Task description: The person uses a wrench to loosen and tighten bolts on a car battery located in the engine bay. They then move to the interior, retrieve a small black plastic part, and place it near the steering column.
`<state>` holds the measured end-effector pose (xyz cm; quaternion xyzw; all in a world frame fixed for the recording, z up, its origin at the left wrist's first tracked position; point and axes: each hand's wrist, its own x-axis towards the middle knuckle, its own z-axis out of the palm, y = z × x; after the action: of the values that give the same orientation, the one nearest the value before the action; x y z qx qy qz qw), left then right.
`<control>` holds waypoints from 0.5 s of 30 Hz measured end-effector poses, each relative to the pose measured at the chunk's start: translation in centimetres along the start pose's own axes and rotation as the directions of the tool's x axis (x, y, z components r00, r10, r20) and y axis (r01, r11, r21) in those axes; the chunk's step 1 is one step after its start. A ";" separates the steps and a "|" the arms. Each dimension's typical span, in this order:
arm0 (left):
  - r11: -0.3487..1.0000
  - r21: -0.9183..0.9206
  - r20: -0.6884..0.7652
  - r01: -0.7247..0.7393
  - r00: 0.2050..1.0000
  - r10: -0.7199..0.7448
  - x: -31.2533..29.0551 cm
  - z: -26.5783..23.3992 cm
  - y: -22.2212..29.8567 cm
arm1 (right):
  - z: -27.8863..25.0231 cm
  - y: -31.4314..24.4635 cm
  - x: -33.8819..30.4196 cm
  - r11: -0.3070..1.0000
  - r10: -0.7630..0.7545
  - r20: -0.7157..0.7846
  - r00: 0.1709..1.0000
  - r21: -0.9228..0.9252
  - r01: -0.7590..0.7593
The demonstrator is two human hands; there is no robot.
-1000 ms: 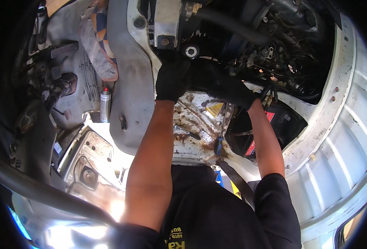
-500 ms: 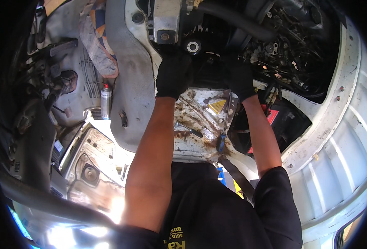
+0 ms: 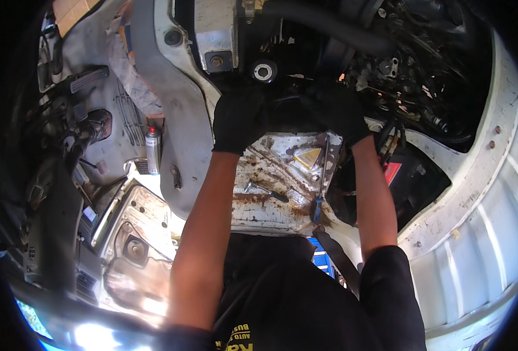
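Both of my hands wear black gloves and reach into the dark engine bay. My left hand is at the bay's left side, close to the white metal edge. Opposite it, my right hand is at the right, its fingers lost in shadow. Between them runs a thin dark ribbed hose; whether either hand touches it cannot be made out. A round cap with a pale ring sits just beyond my hands. Nearer to me, a ratchet and a blue-handled screwdriver lie on the rusty white panel.
A battery sits right of my right forearm. Wiring and engine parts fill the far right. On the left are a grey padded cover, a spray can, a crumpled cloth and pedals.
The view has shifted slightly, so most things appear a little lower. My left hand sits slightly farther left in the picture. Both hands stay inside the bay.
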<state>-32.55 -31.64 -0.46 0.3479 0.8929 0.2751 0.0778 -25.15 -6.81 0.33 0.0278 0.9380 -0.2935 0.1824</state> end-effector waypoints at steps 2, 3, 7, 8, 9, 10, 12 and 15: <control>1.000 0.021 0.038 0.014 0.999 -0.015 -0.2 0.0 0.0 | 2.1 0.0 -0.2 0.996 -0.032 -0.247 0.968 -0.084 0.011; 0.999 0.035 0.065 0.026 0.998 -0.028 -0.2 -0.2 0.1 | 2.8 -0.2 -0.1 0.993 -0.042 -0.314 0.948 -0.118 0.005; 0.998 0.026 0.121 0.053 0.991 -0.056 0.7 0.2 0.4 | 3.8 -0.1 -0.9 0.956 0.037 -0.323 0.946 -0.265 -0.127; 0.998 0.035 0.153 0.057 0.986 -0.062 0.8 0.3 0.4 | 3.9 0.0 -1.0 0.934 0.094 -0.271 0.958 -0.310 -0.179; 0.995 0.072 0.182 0.073 0.980 -0.085 1.1 0.2 0.6 | 3.8 0.1 -1.1 0.928 0.039 -0.276 0.960 -0.345 -0.137; 0.991 0.104 0.214 0.086 0.971 -0.107 1.4 -0.1 1.0 | 3.4 0.0 -1.1 0.919 -0.011 -0.278 0.961 -0.381 -0.100; 0.985 0.115 0.253 0.131 0.955 -0.156 1.6 0.3 1.0 | 3.3 0.0 -1.0 0.911 -0.032 -0.278 0.960 -0.404 -0.087; 0.989 0.117 0.284 0.086 0.952 -0.116 2.5 0.5 1.3 | 3.7 0.1 -0.9 0.924 0.018 -0.298 0.955 -0.360 -0.130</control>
<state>-33.47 -28.98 -0.04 0.3418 0.9015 0.1704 0.2037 -23.12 -8.73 -2.21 0.0707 0.9914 -0.0942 0.0567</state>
